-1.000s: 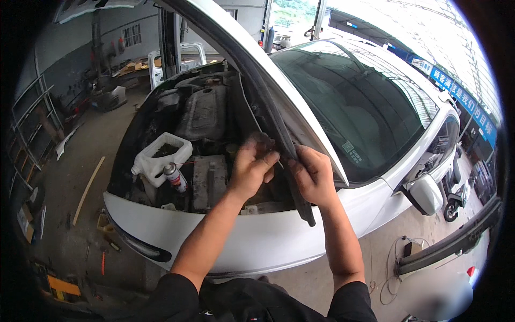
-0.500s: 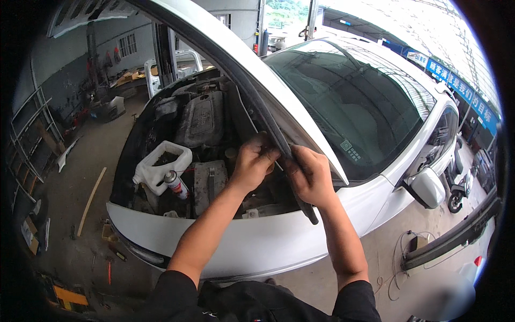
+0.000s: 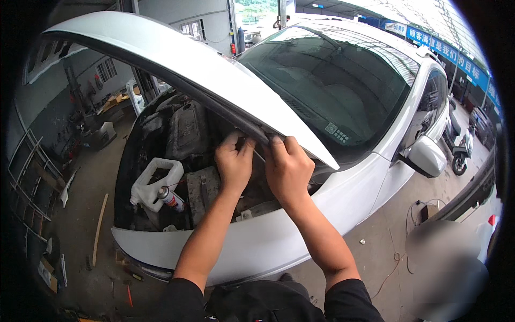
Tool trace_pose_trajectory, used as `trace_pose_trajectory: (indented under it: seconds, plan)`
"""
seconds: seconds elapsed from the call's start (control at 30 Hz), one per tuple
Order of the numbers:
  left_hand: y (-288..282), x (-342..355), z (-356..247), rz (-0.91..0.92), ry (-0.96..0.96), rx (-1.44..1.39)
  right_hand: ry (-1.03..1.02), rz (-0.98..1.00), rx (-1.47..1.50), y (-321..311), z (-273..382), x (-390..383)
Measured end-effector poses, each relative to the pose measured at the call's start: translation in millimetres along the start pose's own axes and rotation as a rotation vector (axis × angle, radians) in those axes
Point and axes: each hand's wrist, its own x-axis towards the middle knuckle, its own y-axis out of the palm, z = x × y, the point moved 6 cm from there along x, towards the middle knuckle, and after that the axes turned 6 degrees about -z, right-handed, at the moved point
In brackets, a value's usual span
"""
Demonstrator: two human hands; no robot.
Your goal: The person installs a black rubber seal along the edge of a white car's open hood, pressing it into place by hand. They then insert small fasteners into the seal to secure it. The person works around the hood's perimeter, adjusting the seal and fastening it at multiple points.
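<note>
A long black rubber sealing strip runs along the underside edge of the raised white hood. With fingers bent and pinched at the strip, my left hand is closed just under the hood's side edge. Close on its right, my right hand grips the strip near the hood's rear corner, thumb and fingers pressed together. The strip's lower end is hidden by my right hand. Below my hands lies the open engine bay, with a dark engine cover in it.
A cut-open white plastic jug and a spray can stand in the engine bay. The white fender lies between me and the bay. The windshield and side mirror are to the right. A wood strip lies on the floor.
Both hands have come up and left, closer to the hood's edge. The strip's loose end, which hung below my right hand, no longer shows. More of the hood is in view.
</note>
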Motion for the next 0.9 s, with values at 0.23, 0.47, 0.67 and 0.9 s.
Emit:
trace_pose_trajectory:
  seconds: [0.23, 0.47, 0.67, 0.9]
  plan:
    - [2.6, -1.4, -13.6, 0.007, 0.06, 0.072, 0.117, 0.037, -0.062, -3.2, -0.6, 3.5]
    - [8.6, -3.0, -20.3, 0.022, 0.165, 0.188, 0.178, 0.025, -0.031, -2.3, 3.1, -3.9]
    - [11.6, -3.2, -26.3, -0.007, 0.267, 0.294, 0.191, -0.183, 0.15, -16.6, 4.4, -36.6]
    - [9.4, -3.5, -22.7, 0.107, 0.16, 0.24, 0.712, 0.336, 0.773, 3.2, -10.6, -76.6]
